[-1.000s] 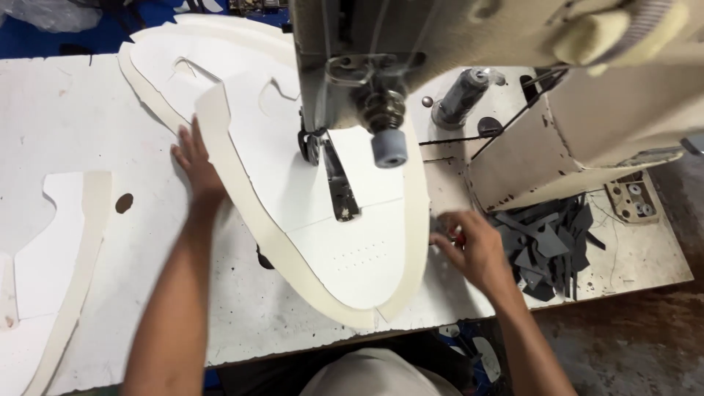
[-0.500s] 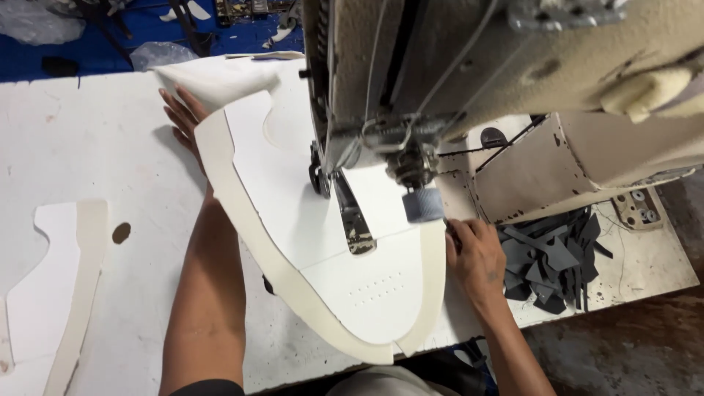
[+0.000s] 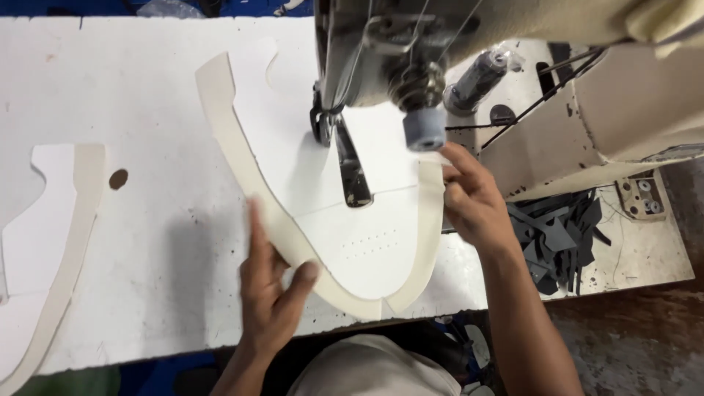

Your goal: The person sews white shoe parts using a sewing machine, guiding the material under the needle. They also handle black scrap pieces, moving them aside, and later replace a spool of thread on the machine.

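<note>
Our left hand presses flat, fingers spread, on the near-left edge of the white shoe upper panel; our right hand pinches its right edge. Beyond, the panel lies under the sewing machine presser foot.

White shoe upper, cream trim

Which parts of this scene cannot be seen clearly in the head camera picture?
- Needle and presser foot: hidden behind the sewing machine head.
- Left hand: blurred, so its grip on the white shoe upper piece is unclear.
- Right hand: fingertips partly hidden under the machine's grey knob.
- Second white piece: cut off by the left edge.
- Dark scraps: too small to tell single shapes.
</note>
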